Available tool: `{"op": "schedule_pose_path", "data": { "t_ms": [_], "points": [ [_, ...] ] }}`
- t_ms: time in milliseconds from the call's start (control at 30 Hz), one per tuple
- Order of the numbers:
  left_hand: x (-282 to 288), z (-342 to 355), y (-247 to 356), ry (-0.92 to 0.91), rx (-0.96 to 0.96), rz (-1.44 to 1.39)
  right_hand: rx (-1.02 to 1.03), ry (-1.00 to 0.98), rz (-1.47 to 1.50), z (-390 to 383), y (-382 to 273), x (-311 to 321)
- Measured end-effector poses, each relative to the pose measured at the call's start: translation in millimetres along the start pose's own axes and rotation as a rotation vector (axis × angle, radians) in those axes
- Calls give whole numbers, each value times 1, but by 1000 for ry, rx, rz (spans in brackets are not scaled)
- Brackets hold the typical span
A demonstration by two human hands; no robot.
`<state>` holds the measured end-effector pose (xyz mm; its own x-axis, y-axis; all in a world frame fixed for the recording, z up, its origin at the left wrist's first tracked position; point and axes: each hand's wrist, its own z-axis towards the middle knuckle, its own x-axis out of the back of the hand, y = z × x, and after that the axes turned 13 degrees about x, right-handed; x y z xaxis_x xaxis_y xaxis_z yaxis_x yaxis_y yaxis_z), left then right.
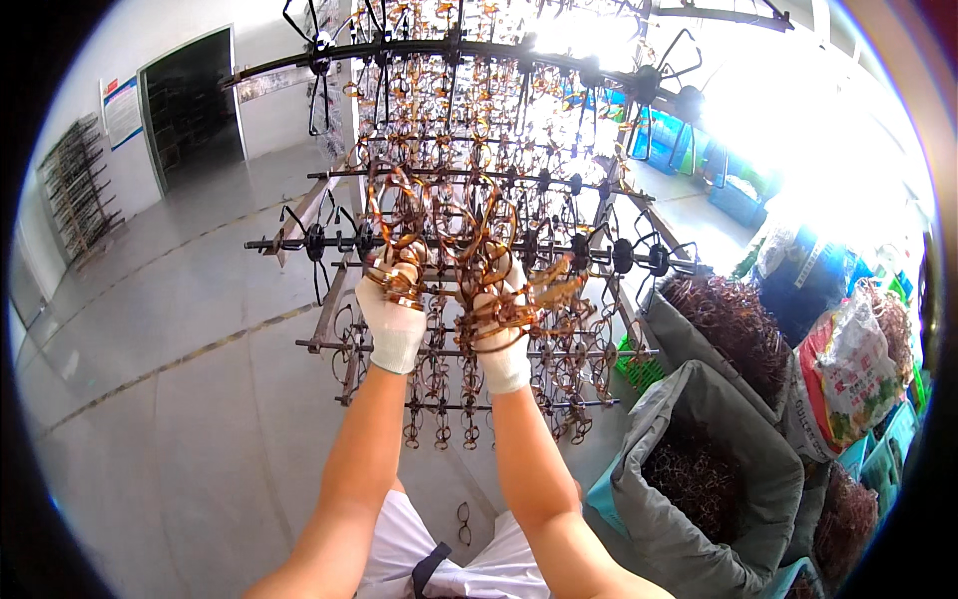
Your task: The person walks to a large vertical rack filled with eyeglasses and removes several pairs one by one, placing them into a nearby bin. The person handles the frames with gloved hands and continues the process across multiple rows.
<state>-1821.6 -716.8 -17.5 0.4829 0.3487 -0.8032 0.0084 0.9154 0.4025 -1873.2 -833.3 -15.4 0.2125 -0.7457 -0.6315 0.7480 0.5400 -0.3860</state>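
Note:
My left hand (392, 311), in a white glove, is closed round several brown tortoiseshell eyeglass frames (401, 286). Beside it my right hand (502, 341), gloved too, grips a larger bunch of amber-brown eyeglass frames (551, 292) that fans out to the right. Both hands are at a dark rod (349, 244) fitted with black wire clips. More frames (399, 205) stand up just above my fingers; whether they hang on the rod or are held, I cannot tell. Overhead runs another clip rod (429, 48).
Behind, rows of hanging frames (439, 384) fill a tall rack. At right stand a grey cloth-lined bin (627, 474) of dark frames, a white-and-red sack (846, 374) and blue crates (736, 205). One eyeglass frame (464, 521) lies low between my legs. A doorway (195, 110) opens at far left.

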Motion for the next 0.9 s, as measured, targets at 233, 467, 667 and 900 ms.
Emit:
{"op": "schedule_pose_path", "data": {
  "t_ms": [233, 467, 667, 900],
  "points": [
    [-24, -13, 5, 155, -248, 910, -45, 142, 97, -6, 24, 31],
    [-19, -50, 9, 153, -210, 858, 265, -180, -691, -39, -53, -3],
    [23, -65, -7, 211, -328, 877, -455, 341, 82, -125, -101, 45],
    [-41, -70, -29, -55, -130, 667, -487, 443, -343, -246, -142, 189]
  ]
}}
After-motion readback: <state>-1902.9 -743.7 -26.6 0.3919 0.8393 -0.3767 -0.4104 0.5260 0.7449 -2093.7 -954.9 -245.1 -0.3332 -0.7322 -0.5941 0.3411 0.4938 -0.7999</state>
